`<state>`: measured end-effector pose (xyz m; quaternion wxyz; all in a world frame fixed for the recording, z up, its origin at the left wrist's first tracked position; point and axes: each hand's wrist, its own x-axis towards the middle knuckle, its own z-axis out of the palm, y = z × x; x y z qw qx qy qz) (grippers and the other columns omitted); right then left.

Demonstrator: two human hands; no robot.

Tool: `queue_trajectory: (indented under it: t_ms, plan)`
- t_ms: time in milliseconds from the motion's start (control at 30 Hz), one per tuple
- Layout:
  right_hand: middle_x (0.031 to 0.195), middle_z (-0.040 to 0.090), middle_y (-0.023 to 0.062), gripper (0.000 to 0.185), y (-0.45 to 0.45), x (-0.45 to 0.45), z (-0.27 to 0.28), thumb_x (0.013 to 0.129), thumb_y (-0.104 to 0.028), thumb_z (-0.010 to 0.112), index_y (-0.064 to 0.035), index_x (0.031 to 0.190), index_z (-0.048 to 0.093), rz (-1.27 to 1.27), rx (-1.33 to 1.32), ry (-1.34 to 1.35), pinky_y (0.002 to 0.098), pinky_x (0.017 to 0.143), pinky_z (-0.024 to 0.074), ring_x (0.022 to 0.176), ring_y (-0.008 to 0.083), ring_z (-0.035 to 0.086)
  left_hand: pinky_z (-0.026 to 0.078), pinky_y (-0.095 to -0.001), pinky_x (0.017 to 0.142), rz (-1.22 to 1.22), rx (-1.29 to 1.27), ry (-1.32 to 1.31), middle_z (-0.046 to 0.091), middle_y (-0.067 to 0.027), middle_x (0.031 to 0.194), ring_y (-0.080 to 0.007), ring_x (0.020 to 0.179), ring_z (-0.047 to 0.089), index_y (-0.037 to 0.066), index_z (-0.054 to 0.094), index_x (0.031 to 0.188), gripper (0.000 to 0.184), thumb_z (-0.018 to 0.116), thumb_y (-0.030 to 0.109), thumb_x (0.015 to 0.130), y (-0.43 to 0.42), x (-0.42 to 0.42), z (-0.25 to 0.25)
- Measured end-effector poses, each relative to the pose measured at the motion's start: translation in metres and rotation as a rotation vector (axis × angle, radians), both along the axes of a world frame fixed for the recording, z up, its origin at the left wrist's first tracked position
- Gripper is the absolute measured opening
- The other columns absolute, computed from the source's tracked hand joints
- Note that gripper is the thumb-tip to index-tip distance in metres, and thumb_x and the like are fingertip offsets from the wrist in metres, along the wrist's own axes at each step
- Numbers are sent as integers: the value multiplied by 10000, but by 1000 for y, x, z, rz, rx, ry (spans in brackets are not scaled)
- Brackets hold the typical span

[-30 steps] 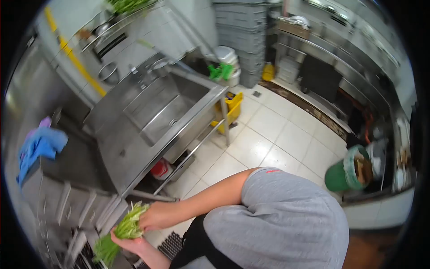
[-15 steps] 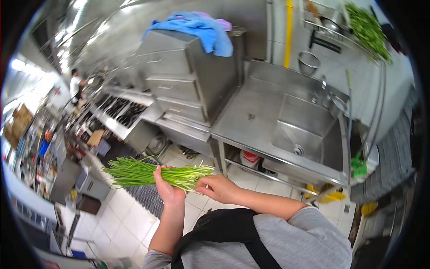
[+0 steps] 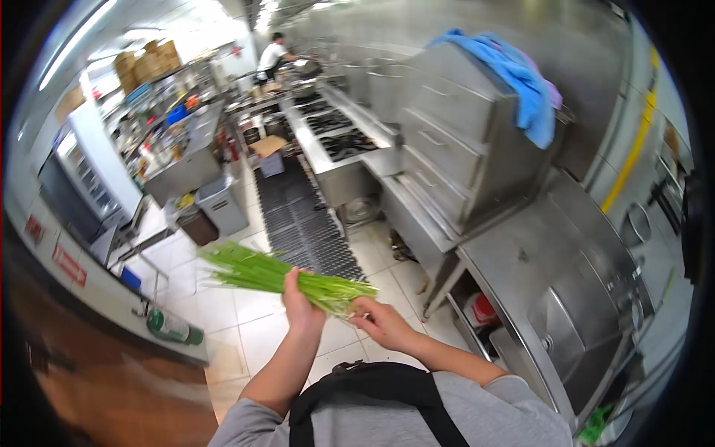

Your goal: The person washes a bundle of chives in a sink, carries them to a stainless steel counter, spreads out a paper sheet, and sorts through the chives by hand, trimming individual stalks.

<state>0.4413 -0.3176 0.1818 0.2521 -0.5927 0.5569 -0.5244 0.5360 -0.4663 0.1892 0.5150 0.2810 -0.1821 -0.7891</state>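
A bunch of long, thin green chives [image 3: 249, 268] lies across my left hand [image 3: 303, 302], level above the tiled floor. My left fingers are wrapped round its middle, the thumb on top. The leafy tips point left and the pale cut ends point right. At those pale ends, my right hand [image 3: 381, 324] has its fingers pinched together on the stalks. How many stalks the pinch holds is hidden by the fingers.
A steel sink counter [image 3: 521, 276] stands on the right, beside a steel drawer cabinet [image 3: 454, 134] topped with a blue cloth [image 3: 514, 78]. Ahead runs a black floor mat [image 3: 302, 216] along the stove [image 3: 335, 134]. A person [image 3: 274, 58] works far back. A green cylinder [image 3: 175, 328] lies left.
My view has swung to the right-hand side's opposite, leftward, so the sink and cabinet now appear farther right. Both hands keep hold of the chives.
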Motion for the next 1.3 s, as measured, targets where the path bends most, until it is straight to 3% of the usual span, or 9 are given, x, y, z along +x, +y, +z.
queue_trajectory:
  t_ms: [100,200,300,533,667,800,1033,1267,1300]
  plan:
    - [748,610,82,157,-28,0,9,874,-106,595,-25,1006,573,-21,199,-140,274,560,466,639,152,585,456,-353,766,-23,10,60,533,-39,829,-180,792,529,86,498,900,150,565,217,872,-28,2,-1]
    - [735,623,58,146,-58,3,2,877,-113,600,-19,987,617,42,136,84,244,516,452,573,106,565,472,-356,748,-20,86,64,541,-47,828,-181,781,539,73,502,901,136,567,188,872,-51,8,6]
    - [749,634,8,143,-91,10,7,879,-128,608,-20,958,656,52,227,-260,211,466,419,504,47,508,490,-360,719,2,114,99,534,-49,829,-177,776,542,62,489,912,109,567,124,868,-86,14,4]
    - [672,596,-27,141,-160,30,4,879,-153,611,-22,900,657,24,270,-316,199,461,392,505,33,473,490,-353,724,6,83,119,537,-47,823,-180,776,547,74,488,911,104,565,132,872,-156,29,-17]
    - [593,534,9,144,-182,27,-8,852,-191,636,-48,833,629,-25,249,-105,253,490,398,524,68,481,470,-336,737,-36,43,74,550,-55,785,-182,760,553,90,528,866,125,544,213,880,-170,38,-8]
    - [649,553,91,190,-197,28,-2,852,-216,599,-38,792,568,9,13,86,331,535,422,561,195,530,463,-343,715,-17,-51,31,534,-53,766,-177,733,533,88,494,835,145,516,226,874,-188,43,-20]
    - [688,507,114,154,-224,12,-11,802,-186,571,-56,740,514,83,-73,292,384,585,445,654,291,561,454,-351,720,117,-30,31,503,-30,762,-170,722,500,104,473,831,167,505,255,894,-198,45,-24]
    - [695,614,109,143,-230,-27,4,778,-234,630,-121,865,616,27,-127,518,393,555,490,623,301,614,468,-361,731,216,10,-80,511,-23,794,-167,767,522,107,496,852,194,493,297,891,-200,23,-2]
    - [686,614,89,152,-235,-37,-3,790,-206,641,-120,916,649,47,-139,383,348,541,488,594,223,623,464,-355,739,224,-3,-70,517,-22,806,-166,778,523,105,502,860,192,495,295,892,-200,20,3]
